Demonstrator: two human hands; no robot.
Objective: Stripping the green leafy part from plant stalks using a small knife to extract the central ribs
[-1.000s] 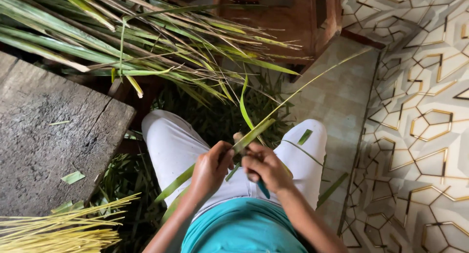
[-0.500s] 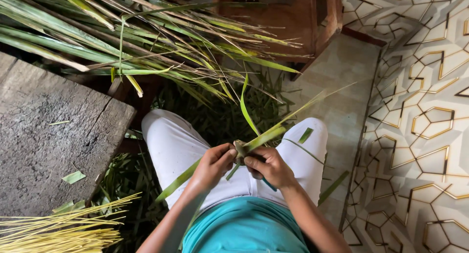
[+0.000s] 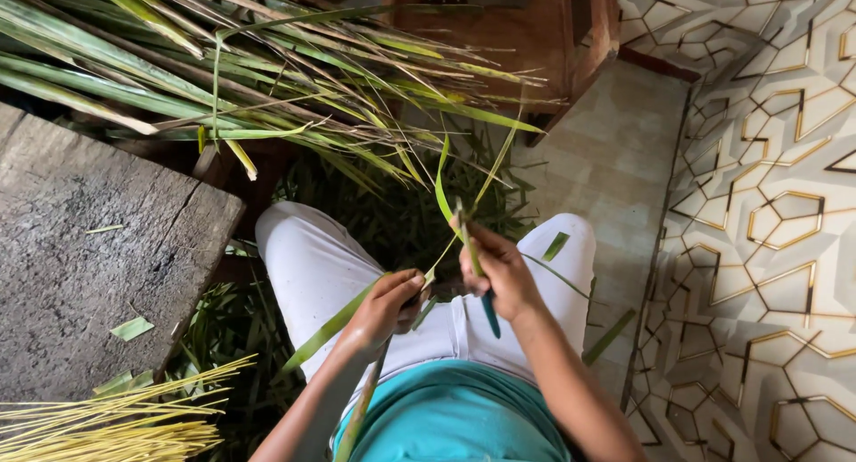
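Hands work over the lap in white trousers; the left hand has its grip closed on the long green palm leaf strip, which slants down past the left knee; the right hand is closed on a teal-handled knife and pinches a thin leaf rib rising upward; a grey weathered wooden counter stands at left beside a bundle of pale yellow stripped ribs.

We count: two hands, one knife, one wooden slab left, one stick bundle near left.
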